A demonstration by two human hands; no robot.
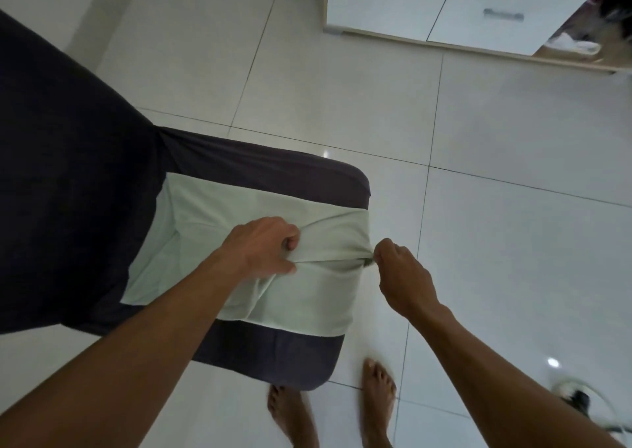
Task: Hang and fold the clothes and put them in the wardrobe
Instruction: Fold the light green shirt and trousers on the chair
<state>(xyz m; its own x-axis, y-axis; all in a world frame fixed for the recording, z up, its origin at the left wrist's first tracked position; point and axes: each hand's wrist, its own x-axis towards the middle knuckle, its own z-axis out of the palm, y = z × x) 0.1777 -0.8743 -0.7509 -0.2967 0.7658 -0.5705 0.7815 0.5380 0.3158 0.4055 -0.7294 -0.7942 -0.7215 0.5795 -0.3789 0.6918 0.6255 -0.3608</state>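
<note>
Glossy white floor tiles (513, 132) fill the head view, and a bed corner under a dark grey sheet (273, 170) juts in from the left as the working surface. On it lies the pale green garment (219, 208), partly folded into a rough rectangle, its right end reaching the mattress edge and hanging slightly over. The left hand (263, 245) bears down near the middle of the cloth, fingers curled and pinching a gathered ridge of fabric, thumb tucked underneath, which looks meant to anchor the fold line so the lower layers do not slide. The right hand (400, 269) sits just off the bed edge, fingers clenched round the bunched end of the same garment, drawing it taut toward the person; creases fan out from that pinch across to the left hand. My read: a fold is mid-way, with the end about to be carried over. Bare feet (376, 399) stand on the tiles close to the bed corner, near enough for both arms to reach. Top right, the white wardrobe (410, 2) waits well apart from the bed, a drawer front with a metal handle (502, 14) showing, and an open section (581, 40) beside it with blurred clothing inside. Nothing green is in there yet, so the putting away remains to do.
</note>
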